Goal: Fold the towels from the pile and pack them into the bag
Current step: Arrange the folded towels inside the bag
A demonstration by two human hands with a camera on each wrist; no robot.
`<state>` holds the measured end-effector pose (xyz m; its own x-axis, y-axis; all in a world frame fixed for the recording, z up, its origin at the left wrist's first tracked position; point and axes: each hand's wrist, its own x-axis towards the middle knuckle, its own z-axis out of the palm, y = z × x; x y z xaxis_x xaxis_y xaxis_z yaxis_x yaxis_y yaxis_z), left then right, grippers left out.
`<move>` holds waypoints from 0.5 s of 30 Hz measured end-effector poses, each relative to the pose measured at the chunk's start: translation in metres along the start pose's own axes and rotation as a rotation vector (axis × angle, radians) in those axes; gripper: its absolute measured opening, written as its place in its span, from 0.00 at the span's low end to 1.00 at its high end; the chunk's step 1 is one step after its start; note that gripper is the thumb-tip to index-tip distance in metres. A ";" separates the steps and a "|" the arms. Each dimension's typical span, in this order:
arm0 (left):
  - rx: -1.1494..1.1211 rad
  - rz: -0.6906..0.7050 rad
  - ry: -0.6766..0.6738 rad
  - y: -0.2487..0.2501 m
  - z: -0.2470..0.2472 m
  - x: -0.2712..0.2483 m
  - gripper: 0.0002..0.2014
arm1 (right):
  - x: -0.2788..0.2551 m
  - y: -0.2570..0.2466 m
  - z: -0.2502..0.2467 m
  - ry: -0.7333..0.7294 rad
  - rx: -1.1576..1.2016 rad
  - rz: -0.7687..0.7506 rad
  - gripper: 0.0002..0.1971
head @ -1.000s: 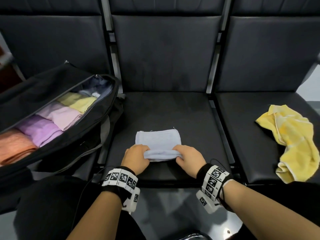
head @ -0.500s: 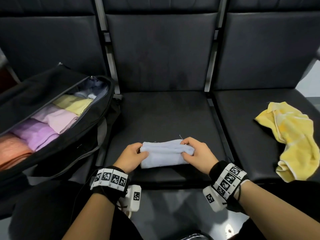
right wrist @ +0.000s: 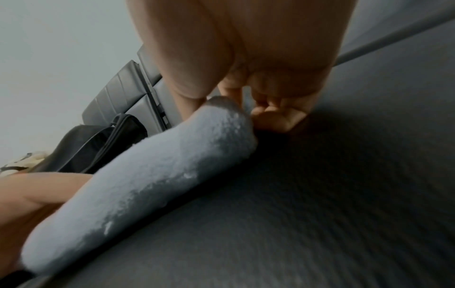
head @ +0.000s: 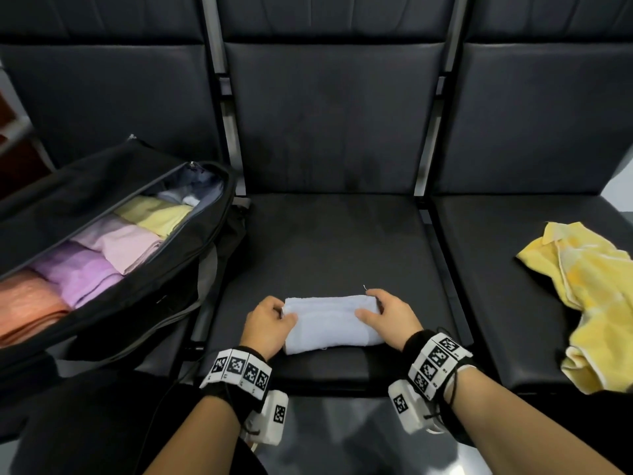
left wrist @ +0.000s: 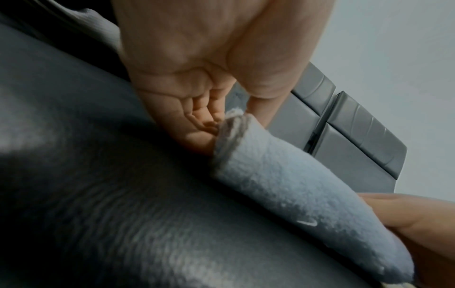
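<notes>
towel (head: 331, 322): long axis left-right, near seat edge | left hand (head: 266, 325), right hand (head: 390, 318): each pinching one end | bag (head: 191, 269): left, nearer left hand

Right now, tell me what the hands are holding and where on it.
Both hold the folded pale blue towel on the middle seat: left hand grips its left end, right hand its right end.

Colours around the black bag (head: 113, 303)

Inside the bag: orange towel (head: 27, 308), purple towel (head: 80, 274), pink towel (head: 128, 243), pale yellow towel (head: 159, 214). Right of the bag, a light blue towel (head: 330, 323) on a black seat (head: 329, 241); farther right, a bright yellow towel (head: 592, 296).
</notes>
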<state>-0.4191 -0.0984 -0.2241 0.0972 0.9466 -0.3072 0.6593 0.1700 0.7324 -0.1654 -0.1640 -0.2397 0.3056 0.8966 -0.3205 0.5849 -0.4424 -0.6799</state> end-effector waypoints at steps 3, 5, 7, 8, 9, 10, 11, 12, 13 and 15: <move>-0.006 -0.003 -0.026 0.001 0.000 -0.004 0.10 | 0.004 -0.004 -0.004 -0.063 -0.024 -0.001 0.17; 0.012 0.004 -0.068 0.001 -0.002 -0.006 0.13 | 0.002 -0.006 -0.005 -0.069 0.003 -0.003 0.12; 0.029 0.014 -0.096 0.002 -0.003 -0.008 0.15 | 0.000 -0.005 -0.002 -0.047 -0.006 -0.011 0.10; 0.032 0.016 -0.102 0.002 -0.004 -0.009 0.15 | -0.002 -0.005 -0.001 -0.036 -0.021 -0.019 0.10; 0.039 0.016 -0.103 0.004 -0.005 -0.010 0.15 | -0.004 -0.007 -0.001 -0.028 -0.024 -0.028 0.10; 0.056 0.018 -0.100 0.006 -0.007 -0.011 0.15 | -0.006 -0.010 -0.003 -0.024 -0.011 -0.042 0.11; 0.082 0.027 -0.093 0.009 -0.008 -0.012 0.16 | -0.009 -0.015 -0.007 -0.024 0.005 -0.063 0.12; 0.115 0.050 -0.080 0.012 -0.010 -0.012 0.19 | -0.012 -0.021 -0.012 -0.021 0.017 -0.101 0.13; 0.145 0.091 -0.066 0.016 -0.011 -0.013 0.22 | -0.016 -0.028 -0.018 -0.013 0.024 -0.159 0.13; 0.165 0.208 -0.067 0.027 -0.015 -0.017 0.29 | -0.024 -0.048 -0.032 -0.009 0.032 -0.295 0.14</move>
<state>-0.4139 -0.1060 -0.1904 0.2889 0.9353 -0.2044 0.7320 -0.0782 0.6768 -0.1767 -0.1653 -0.1781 0.1187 0.9866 -0.1118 0.6234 -0.1617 -0.7650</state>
